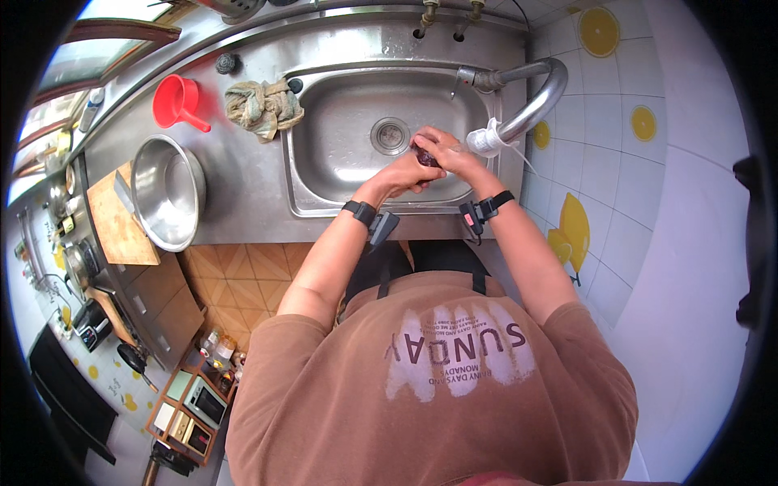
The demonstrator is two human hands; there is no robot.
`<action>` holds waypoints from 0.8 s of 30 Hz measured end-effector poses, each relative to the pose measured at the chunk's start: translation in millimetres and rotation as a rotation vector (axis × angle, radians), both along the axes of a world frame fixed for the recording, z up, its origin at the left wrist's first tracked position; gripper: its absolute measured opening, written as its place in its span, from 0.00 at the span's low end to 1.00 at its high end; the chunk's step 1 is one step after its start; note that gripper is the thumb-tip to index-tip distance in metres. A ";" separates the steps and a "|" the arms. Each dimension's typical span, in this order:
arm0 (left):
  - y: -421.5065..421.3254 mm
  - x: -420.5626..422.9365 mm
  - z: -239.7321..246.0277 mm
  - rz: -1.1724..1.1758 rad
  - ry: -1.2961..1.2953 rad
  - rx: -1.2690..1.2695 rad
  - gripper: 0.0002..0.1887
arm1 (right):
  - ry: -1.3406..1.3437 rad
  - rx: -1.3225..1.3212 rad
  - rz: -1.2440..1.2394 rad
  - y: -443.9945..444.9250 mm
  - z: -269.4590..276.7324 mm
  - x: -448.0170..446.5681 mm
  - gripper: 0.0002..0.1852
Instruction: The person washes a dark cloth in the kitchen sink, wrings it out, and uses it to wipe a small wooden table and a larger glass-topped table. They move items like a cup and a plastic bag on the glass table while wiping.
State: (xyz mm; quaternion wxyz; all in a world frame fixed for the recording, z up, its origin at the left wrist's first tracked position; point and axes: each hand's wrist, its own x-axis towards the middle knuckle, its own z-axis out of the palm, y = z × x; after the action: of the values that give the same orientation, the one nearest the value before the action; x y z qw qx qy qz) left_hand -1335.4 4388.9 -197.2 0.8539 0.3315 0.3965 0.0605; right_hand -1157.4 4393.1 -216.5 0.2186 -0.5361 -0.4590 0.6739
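Both my hands meet over the right part of the stainless steel sink (340,140). Between them is a small dark reddish-purple item (427,159), mostly covered by the fingers; its kind cannot be told. My left hand (408,176) grips it from the lower left, and my right hand (447,149) closes on it from the upper right. The curved metal faucet (544,100), with white material wrapped round its mouth, ends just right of my right hand. The drain strainer (390,136) lies to the left of the hands.
Left of the sink lie a crumpled cloth (261,108), a red plastic dipper (173,100) and a dark scouring ball (227,63). Farther left, a large metal bowl (170,193) stands beside a wooden cutting board (118,225) with a knife (123,192) on it. A tiled wall (598,146) bounds the right side.
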 end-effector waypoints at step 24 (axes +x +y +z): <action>-16.7 45.3 -61.4 1.059 -0.240 -0.473 0.16 | -0.240 0.283 -0.529 -39.4 -16.6 -64.7 0.14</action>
State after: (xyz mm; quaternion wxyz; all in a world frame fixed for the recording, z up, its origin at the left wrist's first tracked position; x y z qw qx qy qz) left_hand -1290.1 4372.2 -258.5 0.7971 -0.1201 0.4115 0.4254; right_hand -1222.2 4353.7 -233.1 0.4029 -0.6768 -0.4152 0.4552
